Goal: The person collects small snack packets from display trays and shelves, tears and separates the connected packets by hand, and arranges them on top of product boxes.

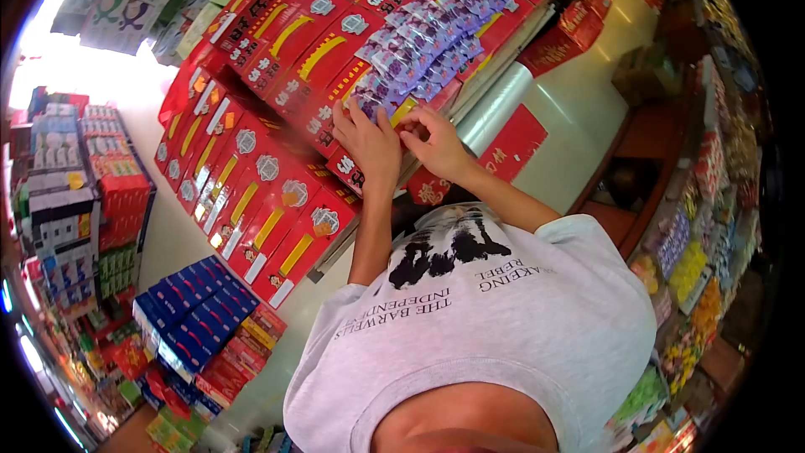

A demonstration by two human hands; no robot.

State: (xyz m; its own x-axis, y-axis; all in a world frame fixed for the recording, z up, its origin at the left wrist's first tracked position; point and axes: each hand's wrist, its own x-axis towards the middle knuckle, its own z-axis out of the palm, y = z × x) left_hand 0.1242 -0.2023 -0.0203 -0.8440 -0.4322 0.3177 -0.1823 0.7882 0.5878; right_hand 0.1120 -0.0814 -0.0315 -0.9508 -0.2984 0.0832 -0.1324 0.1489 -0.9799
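Observation:
Small clear-and-purple packets (419,38) lie in overlapping rows on top of red boxes (293,42) with yellow bands. My left hand (369,144) reaches to the near end of these rows. Its fingers are stretched out and apart, and the fingertips touch the nearest packets. Just to its right, my right hand (438,148) is closed, with thumb and fingers curled together beside the packets' near edge. Whatever those fingers pinch, if anything, is hidden or too small to make out.
More red boxes (251,184) are stacked at the left. Blue boxes (197,310) stand low at the left, and a shelf of goods (92,193) runs behind them. A shiny silver roll (499,109) lies right of my hands. Wooden shelving (650,147) with bagged goods borders the right.

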